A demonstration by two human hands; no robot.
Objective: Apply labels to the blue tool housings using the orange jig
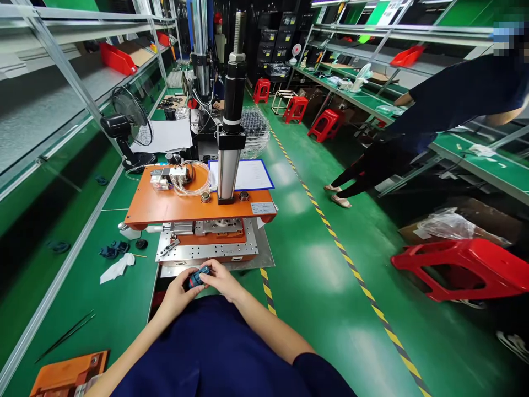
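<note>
Blue part gripped between left hand and right hand, both closed on it, just before press on green tabletop; white rag left.

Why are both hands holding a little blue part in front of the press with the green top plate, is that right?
Not quite: the press's top plate is orange, not green; the green is the bench around it. The head view shows it. The rest holds: the left hand and the right hand hold a little blue part together in front of the press.
</note>
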